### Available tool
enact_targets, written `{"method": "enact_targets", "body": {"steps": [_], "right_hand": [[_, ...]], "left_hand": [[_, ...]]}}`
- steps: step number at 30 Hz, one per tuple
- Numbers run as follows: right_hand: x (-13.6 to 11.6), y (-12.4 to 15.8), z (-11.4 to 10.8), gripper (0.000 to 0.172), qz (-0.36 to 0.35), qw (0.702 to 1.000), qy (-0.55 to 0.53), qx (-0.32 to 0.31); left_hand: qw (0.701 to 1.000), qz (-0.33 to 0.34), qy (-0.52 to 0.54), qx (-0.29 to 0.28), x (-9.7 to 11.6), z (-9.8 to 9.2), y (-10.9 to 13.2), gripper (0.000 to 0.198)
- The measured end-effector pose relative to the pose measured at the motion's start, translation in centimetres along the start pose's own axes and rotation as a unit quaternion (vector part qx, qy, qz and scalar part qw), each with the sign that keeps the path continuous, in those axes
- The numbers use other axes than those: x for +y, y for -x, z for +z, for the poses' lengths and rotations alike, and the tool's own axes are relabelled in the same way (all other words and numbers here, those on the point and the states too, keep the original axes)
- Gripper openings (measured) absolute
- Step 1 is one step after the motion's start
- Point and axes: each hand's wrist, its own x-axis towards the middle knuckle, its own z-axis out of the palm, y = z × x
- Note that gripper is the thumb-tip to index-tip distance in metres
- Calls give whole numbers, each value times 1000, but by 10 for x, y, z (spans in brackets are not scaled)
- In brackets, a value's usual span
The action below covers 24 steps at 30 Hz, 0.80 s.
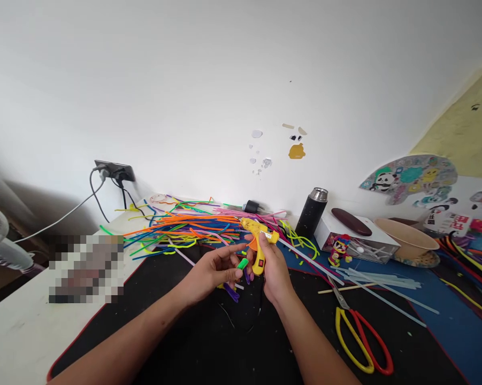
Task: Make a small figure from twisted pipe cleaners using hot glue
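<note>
My right hand (276,270) is wrapped round a yellow hot glue gun (258,261), whose nozzle points up and to the left. A long translucent glue stick (305,256) runs out of its back end toward the right. Between thumb and finger of my left hand (220,267) is a small bright green pipe cleaner piece (243,263). Purple pipe cleaner bits (231,292) show just below these fingers; whether they join the green piece I cannot tell. Both hands are close together above the black mat (176,331).
Many coloured pipe cleaners (192,224) lie along the wall. Scissors (355,326) with yellow and red handles rest at right, beside loose glue sticks (381,278). Behind stand a black flask (312,211), a small figurine (339,250), a white box (333,230) and a tan bowl (405,235).
</note>
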Motion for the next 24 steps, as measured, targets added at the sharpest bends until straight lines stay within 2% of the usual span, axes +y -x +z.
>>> {"method": "enact_targets", "body": {"steps": [12, 15, 20, 24], "right_hand": [[0, -1, -1, 59, -5, 1000, 8, 15], [0, -1, 0, 59, -4, 1000, 18, 16], [-1, 0, 0, 60, -2, 1000, 18, 9], [0, -1, -2, 58, -9, 1000, 12, 15]], "left_hand": [[1000, -13, -15, -5, 1, -2, 2, 62], [999, -22, 27, 6, 2, -4, 1, 55], [988, -34, 134, 61, 1, -11, -2, 38], [981, -34, 170, 86, 1, -13, -4, 28]]}}
